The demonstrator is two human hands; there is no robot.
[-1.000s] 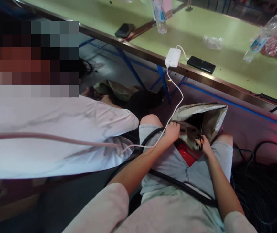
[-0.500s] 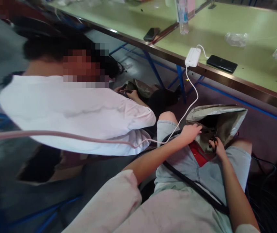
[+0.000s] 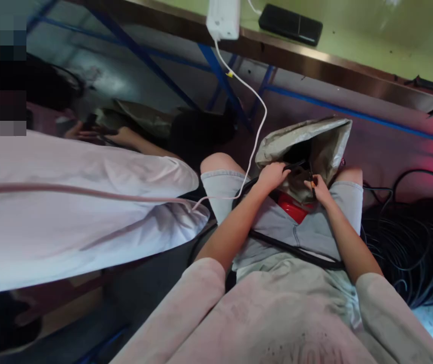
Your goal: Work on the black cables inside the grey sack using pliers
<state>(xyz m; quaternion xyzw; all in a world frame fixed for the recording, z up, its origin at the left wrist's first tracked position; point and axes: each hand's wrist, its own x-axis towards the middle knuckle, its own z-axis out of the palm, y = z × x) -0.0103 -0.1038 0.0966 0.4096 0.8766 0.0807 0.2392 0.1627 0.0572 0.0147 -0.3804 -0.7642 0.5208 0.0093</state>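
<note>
The cable [image 3: 295, 251] looks smooth, the sack [image 3: 337, 144] crinkled, the table edge [image 3: 315, 61] shiny metal

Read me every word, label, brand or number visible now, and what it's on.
No text can be read.
Wearer's shirt: dark letter-like print, blurred and cut off by the bottom edge.
White power bank: a tiny mark, too small to read.
Tool in the right hand: too small to make out any marking.

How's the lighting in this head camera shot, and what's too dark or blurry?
In the head view, light glints off the table's metal edge and pink light tints the far right; the bag looks partly black inside; the dark tool in the right hand is too soft to identify.
</note>
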